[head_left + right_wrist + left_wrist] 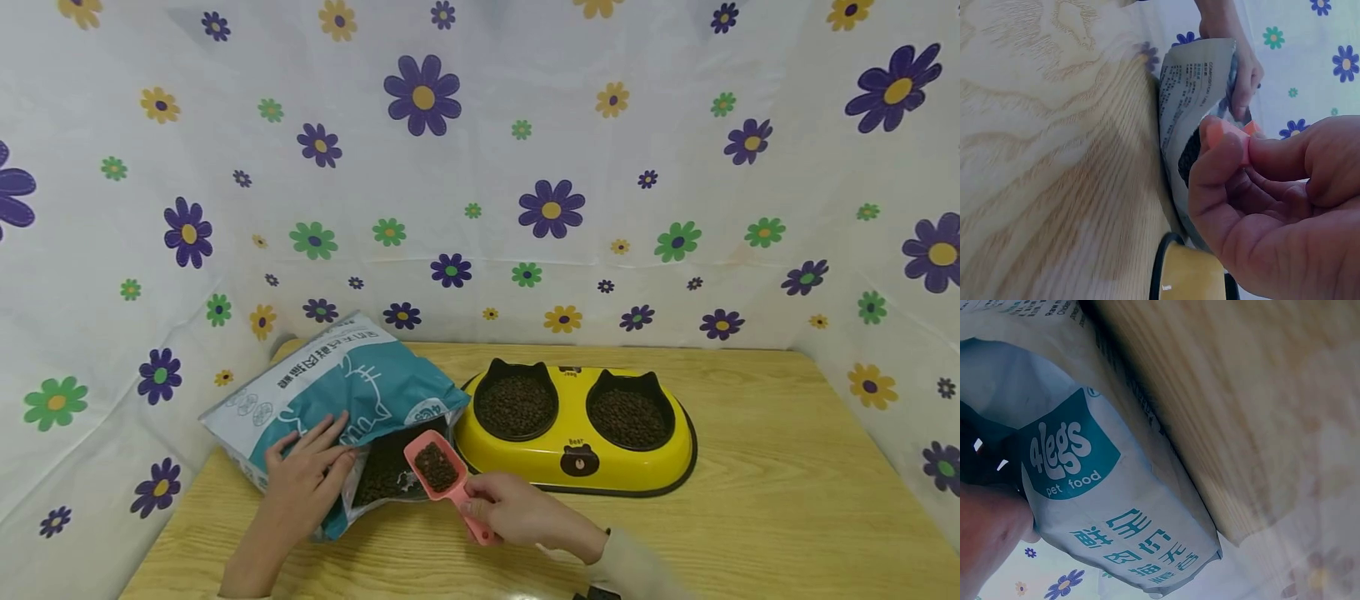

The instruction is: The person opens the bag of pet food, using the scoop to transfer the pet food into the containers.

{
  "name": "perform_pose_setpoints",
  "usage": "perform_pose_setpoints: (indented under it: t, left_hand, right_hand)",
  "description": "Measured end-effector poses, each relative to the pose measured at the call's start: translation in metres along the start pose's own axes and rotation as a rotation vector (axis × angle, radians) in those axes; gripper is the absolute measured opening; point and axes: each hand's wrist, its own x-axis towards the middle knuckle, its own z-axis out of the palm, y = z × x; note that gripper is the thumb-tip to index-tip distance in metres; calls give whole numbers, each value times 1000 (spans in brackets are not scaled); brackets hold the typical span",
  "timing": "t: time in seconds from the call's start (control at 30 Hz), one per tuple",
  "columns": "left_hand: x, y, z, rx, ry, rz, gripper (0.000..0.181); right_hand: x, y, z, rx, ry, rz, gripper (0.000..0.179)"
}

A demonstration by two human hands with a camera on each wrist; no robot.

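Note:
A pink scoop loaded with brown kibble is held by its handle in my right hand, level at the mouth of the bag. In the right wrist view my thumb and fingers pinch the pink handle. The teal and white pet food bag lies on its side with its mouth toward me, dark kibble showing inside. My left hand rests on the bag's upper side just behind the opening, fingers extended and spread. The left wrist view shows the bag's printed side.
A yellow double feeder with a bear print stands right of the bag, close to the scoop. Its two black cat-eared bowls hold kibble. The wooden table reaches back to a flower-printed cloth.

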Motion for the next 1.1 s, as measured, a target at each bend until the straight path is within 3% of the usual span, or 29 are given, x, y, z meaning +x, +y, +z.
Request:
perform_pose_setpoints:
  t: [0.2,0.4,0.63,0.83,1.1]
  left_hand:
    - [2,1,0,-7,-12,-1,25]
    - [3,1,-1,-11,-25,-8,26]
    - [2,0,-1,-21,-48,-28,27]
    - [1,0,-1,-18,-43,-25,27]
    - [1,-2,-1,-10,-36,-18,27]
  right_hand:
    - [-23,9,-20,56,31,-14,28]
    - [-51,20,-46,45,152,-9,31]
    - [-84,30,-75,115,280,69,33]
    - [-104,35,-92,97,351,75,36]
    - [-125,48,-111,54,492,144,36]
